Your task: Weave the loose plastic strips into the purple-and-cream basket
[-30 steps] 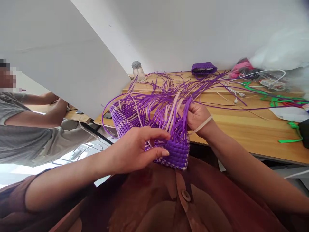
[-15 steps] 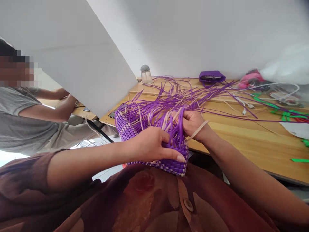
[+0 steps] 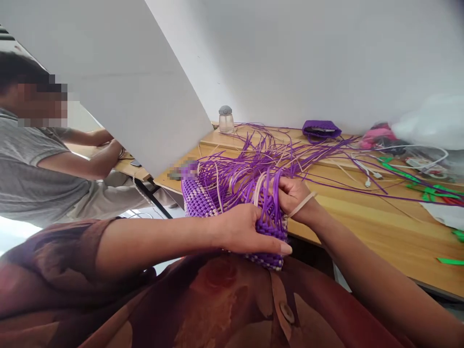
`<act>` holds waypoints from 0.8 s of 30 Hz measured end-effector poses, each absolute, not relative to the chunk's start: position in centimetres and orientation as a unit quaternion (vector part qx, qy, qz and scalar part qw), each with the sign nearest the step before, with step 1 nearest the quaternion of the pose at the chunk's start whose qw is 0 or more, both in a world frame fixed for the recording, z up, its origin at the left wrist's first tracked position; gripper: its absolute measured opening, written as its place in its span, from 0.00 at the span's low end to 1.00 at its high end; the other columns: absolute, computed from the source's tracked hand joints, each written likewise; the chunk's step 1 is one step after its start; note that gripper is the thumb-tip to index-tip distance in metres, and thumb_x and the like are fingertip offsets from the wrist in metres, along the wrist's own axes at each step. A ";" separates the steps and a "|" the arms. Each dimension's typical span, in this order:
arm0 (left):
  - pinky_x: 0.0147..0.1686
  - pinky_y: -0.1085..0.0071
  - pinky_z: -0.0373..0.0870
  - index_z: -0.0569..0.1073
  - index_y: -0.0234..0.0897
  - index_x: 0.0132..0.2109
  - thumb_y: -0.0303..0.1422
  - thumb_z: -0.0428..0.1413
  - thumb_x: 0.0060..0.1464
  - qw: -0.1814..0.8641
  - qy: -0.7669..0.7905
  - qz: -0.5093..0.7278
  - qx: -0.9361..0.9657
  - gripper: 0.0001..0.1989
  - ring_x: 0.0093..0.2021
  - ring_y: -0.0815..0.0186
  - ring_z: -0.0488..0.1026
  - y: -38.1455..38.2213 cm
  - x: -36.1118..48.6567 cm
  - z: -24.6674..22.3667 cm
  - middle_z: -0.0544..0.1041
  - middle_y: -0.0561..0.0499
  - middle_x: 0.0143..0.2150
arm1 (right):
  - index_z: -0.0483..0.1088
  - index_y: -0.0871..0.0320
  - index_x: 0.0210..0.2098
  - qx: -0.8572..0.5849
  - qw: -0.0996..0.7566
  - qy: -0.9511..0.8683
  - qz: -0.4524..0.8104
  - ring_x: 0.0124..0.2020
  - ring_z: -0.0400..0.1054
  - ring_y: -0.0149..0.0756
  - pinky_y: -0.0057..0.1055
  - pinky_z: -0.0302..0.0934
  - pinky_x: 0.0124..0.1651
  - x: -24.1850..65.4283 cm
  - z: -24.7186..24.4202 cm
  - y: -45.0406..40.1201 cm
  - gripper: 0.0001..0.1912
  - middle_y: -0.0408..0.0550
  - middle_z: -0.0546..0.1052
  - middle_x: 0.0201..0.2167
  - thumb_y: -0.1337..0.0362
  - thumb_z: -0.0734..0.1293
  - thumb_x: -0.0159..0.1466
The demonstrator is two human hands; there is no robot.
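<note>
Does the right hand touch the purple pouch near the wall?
Apart: the head view shows wooden table and loose strips between the right hand and the purple pouch.

Your woven basket of flat plastic strips [image 3: 271, 230] shows deep purple rows on one panel, purple-and-cream checks on another and cream flecks along its corner. Loose strips in purple and cream [image 3: 259, 157] match it, as does the plain purple woven pouch [image 3: 322, 127]. You wear a maroon-brown cloth shirt [image 3: 203, 309] patterned with tan rounded shapes and a rusty-red patch, with a brown round button [image 3: 287, 312]. Your honey-coloured wooden bench [image 3: 366, 217] carries darker grain lines, bright green strips [image 3: 449, 261] and white cables [image 3: 367, 184]. The person beside you wears a mottled grey T-shirt [image 3: 29, 164].
</note>
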State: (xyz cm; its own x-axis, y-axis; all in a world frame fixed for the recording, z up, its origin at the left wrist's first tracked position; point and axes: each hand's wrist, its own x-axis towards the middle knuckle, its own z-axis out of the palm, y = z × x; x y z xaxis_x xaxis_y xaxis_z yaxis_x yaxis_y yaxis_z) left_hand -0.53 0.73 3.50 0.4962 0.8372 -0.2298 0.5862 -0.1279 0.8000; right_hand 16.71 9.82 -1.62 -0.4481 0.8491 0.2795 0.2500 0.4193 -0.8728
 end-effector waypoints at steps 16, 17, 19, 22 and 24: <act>0.25 0.62 0.72 0.75 0.35 0.34 0.27 0.55 0.56 0.096 0.326 0.084 0.937 0.05 0.29 0.58 0.76 -3.0 3.3 4.2 0.79 0.45 0.33 | 0.56 0.54 0.17 -0.465 0.546 -0.617 0.324 0.19 0.57 0.35 0.37 0.50 0.24 19.4 -3.7 7.1 0.30 0.47 0.60 0.14 0.39 0.55 0.66; 0.25 0.63 0.72 0.75 0.35 0.34 0.27 0.55 0.57 0.092 0.326 0.085 0.937 0.05 0.29 0.59 0.76 -3.0 3.4 4.4 0.80 0.44 0.33 | 0.56 0.54 0.17 -0.465 0.541 -0.624 0.321 0.19 0.58 0.36 0.38 0.50 0.24 19.6 -3.7 7.4 0.31 0.47 0.61 0.14 0.39 0.55 0.66; 0.25 0.66 0.72 0.75 0.35 0.34 0.27 0.55 0.56 0.100 0.329 0.069 0.936 0.04 0.30 0.60 0.77 -2.9 3.4 4.9 0.80 0.44 0.34 | 0.56 0.54 0.16 -0.465 0.531 -0.634 0.318 0.20 0.59 0.37 0.39 0.52 0.24 19.7 -3.5 7.9 0.32 0.47 0.63 0.14 0.37 0.55 0.65; 0.26 0.65 0.73 0.75 0.36 0.33 0.26 0.56 0.54 0.132 0.355 0.038 0.925 0.03 0.30 0.59 0.77 -2.7 2.9 5.1 0.80 0.46 0.34 | 0.55 0.53 0.16 -0.469 0.519 -0.640 0.319 0.19 0.60 0.36 0.38 0.54 0.24 19.4 -3.2 8.7 0.34 0.46 0.63 0.13 0.32 0.54 0.63; 0.26 0.62 0.73 0.75 0.35 0.33 0.27 0.56 0.54 0.134 0.365 0.061 0.919 0.03 0.29 0.57 0.77 -2.6 2.5 4.6 0.80 0.47 0.33 | 0.55 0.53 0.15 -0.479 0.497 -0.646 0.325 0.16 0.60 0.35 0.37 0.52 0.21 19.2 -3.0 8.8 0.36 0.45 0.63 0.12 0.29 0.53 0.61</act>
State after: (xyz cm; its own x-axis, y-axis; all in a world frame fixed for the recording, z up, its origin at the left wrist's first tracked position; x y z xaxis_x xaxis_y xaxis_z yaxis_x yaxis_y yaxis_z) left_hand 2.47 -2.61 4.62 0.7267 0.6868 0.0142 0.6543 -0.6983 0.2903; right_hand 19.15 8.82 -3.03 -0.0471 0.9425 0.3309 0.2951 0.3296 -0.8968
